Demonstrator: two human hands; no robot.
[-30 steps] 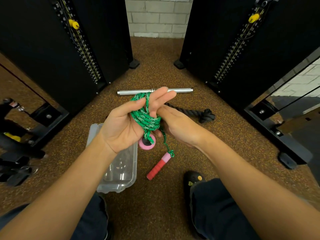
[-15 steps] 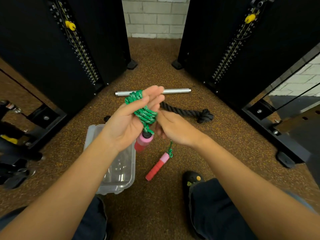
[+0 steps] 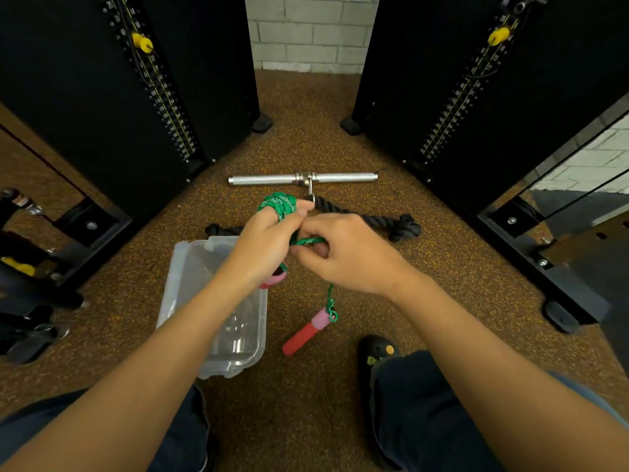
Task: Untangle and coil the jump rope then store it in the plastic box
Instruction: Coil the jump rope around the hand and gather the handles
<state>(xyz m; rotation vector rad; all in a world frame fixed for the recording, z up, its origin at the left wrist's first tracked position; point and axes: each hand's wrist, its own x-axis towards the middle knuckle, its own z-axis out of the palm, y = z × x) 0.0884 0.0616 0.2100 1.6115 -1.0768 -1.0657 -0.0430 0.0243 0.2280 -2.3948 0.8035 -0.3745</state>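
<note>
Coiling, and judging by the short length left, nearing the end of it: winding the green jump rope [image 3: 279, 203] round the fingers of the left hand [image 3: 262, 248], and holding the bundle up above the far end of the plastic box [image 3: 183, 284]. Gripping the coil with the left hand, fingers threaded through the loops, one pink handle [image 3: 274, 279] poking out beneath the palm. Pinching a short run of cord between the thumb and curled fingers of the right hand [image 3: 343, 257], close against the left. Letting a short tail hang from under the right hand down to the second handle [image 3: 304, 332], red with a pink collar, tilted just beside the box and seemingly resting on the floor [image 3: 306, 131].

Probably needing one or two more turns to take up that tail, then tucking the second handle against the bundle and lowering the lot into the open-topped box.

Looking braided, dark green flecked with paler green, soft and limp, bunching thick round the fingers. Likely springing loose if released, so calling for a firm hold during the transfer.
</note>
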